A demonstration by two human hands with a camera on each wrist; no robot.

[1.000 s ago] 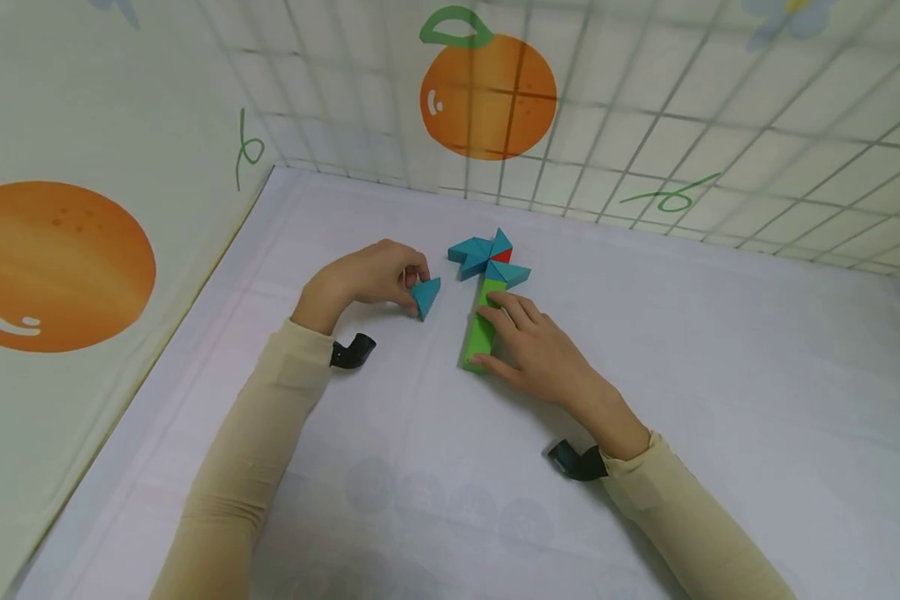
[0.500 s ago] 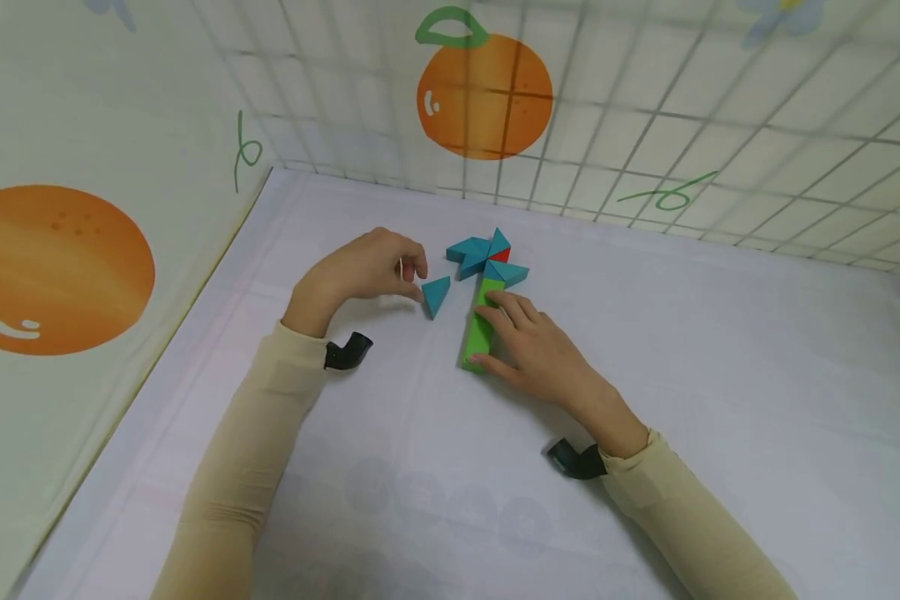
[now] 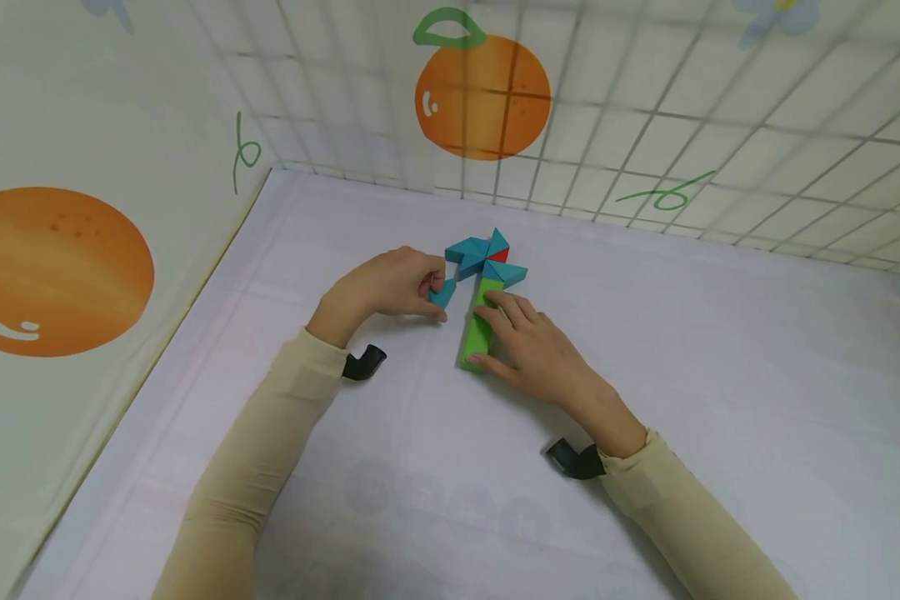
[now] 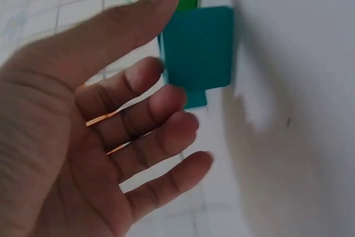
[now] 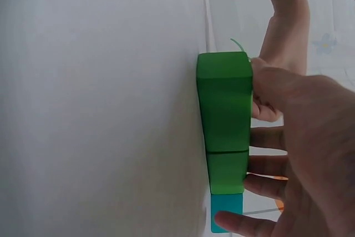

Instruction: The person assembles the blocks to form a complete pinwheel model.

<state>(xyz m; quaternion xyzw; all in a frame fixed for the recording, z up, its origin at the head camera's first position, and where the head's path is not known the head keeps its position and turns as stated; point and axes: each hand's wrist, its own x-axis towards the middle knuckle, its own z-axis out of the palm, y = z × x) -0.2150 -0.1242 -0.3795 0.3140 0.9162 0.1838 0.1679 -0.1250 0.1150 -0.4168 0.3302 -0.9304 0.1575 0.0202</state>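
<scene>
My left hand [image 3: 386, 287] pinches a blue triangular block [image 3: 442, 293] between thumb and fingers, close left of the green bar. In the left wrist view, the flat face of this blue block [image 4: 199, 48] shows beyond the thumb and fingertips. A pinwheel shape of blue triangular blocks [image 3: 471, 248] with one red triangular block [image 3: 499, 255] lies at the head of the bar. Green blocks [image 3: 477, 337] laid end to end form that bar. My right hand [image 3: 532, 346] rests its thumb and fingertips on the bar; the right wrist view shows a seam between green blocks [image 5: 227, 115].
A white cloth [image 3: 690, 358] covers the table. Behind it stands a wire grid [image 3: 645, 125] draped with a sheet printed with oranges. Black wrist cameras [image 3: 573, 460] stick out at both cuffs.
The blue triangular block has shifted right toward the pinwheel shape. My left hand loosened around it half a second ago, then moved right and took hold again. My right hand stays put.
</scene>
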